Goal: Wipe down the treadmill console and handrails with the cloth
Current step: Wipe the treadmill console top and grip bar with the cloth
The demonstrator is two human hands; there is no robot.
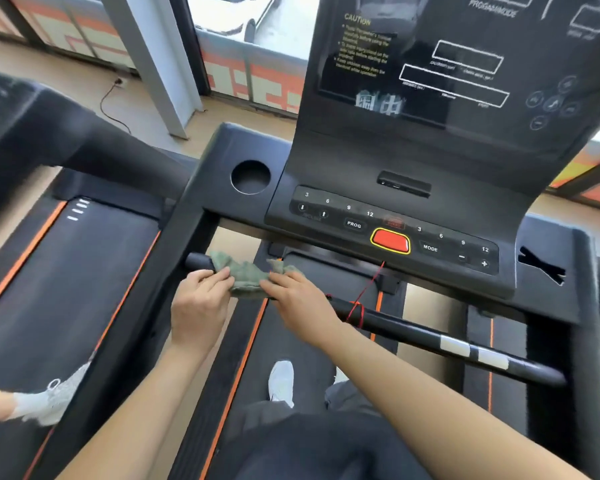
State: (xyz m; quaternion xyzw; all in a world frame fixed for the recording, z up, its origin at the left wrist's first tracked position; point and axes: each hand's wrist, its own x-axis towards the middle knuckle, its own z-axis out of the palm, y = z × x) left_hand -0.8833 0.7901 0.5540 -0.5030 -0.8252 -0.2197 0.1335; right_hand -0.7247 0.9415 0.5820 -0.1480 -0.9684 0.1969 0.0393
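Note:
A green-grey cloth (248,276) is draped over the left part of the black front handrail (413,329). My left hand (199,304) grips the cloth's left side against the bar. At the cloth's right side, my right hand (300,304) holds it with curled fingers over the bar. Above them sits the black treadmill console (413,157) with its keypad and a red stop button (390,240). The bar under the cloth and hands is hidden.
A round cup holder (250,177) lies left of the keypad. A red safety cord (364,296) is tied round the handrail just right of my right hand. Silver sensor plates (473,351) sit further right. Another treadmill (66,271) with someone's shoe (54,396) stands left.

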